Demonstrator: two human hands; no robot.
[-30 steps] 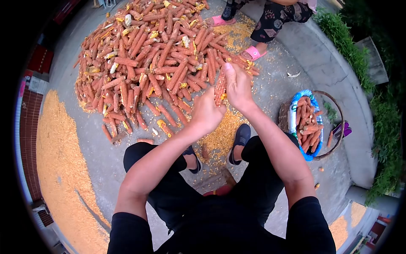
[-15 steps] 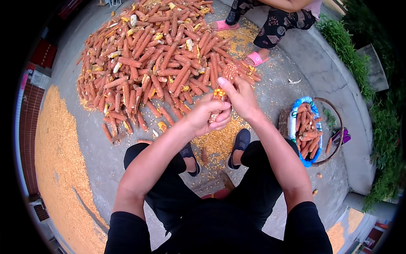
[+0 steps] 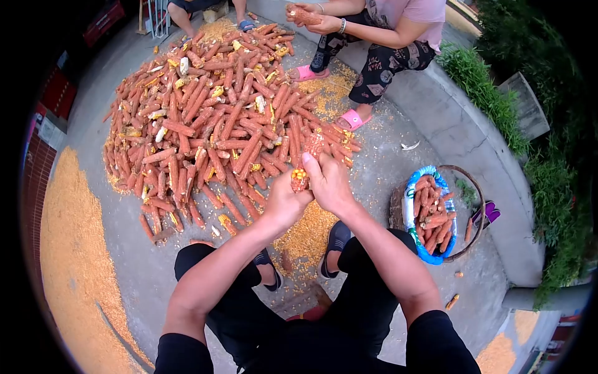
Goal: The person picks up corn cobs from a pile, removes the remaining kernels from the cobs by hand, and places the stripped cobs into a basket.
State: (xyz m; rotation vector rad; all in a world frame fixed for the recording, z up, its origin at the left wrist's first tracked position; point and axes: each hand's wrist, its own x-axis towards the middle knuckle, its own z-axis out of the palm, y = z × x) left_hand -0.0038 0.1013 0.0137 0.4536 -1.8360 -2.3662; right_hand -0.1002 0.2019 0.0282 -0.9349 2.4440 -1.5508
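Note:
Above my knees, both hands are closed together around corn. My left hand (image 3: pixel 288 201) grips a corn cob (image 3: pixel 299 180) that has a patch of yellow kernels left among bare reddish sockets. My right hand (image 3: pixel 331 186) presses against it from the right, thumb lying along the top. A mostly bare reddish length of cob (image 3: pixel 314 144) sticks out beyond the right fingers. Whether this is a second cob or the same one is hidden by the thumb and fingers. Loose yellow kernels (image 3: pixel 306 234) lie on the ground below, between my shoes.
A large heap of cobs (image 3: pixel 205 124) spreads ahead. Shelled kernels (image 3: pixel 78 237) cover the ground at left. On the right stands a handled basket (image 3: pixel 409 215) of cobs. A person (image 3: pixel 386 50) in pink slippers holds a cob; another person's legs (image 3: pixel 182 19) show behind the heap.
The view has tilted up, bringing more of the co-workers into sight. My hands stay together on the corn; my left fingers have shifted and cover the cob's lower end.

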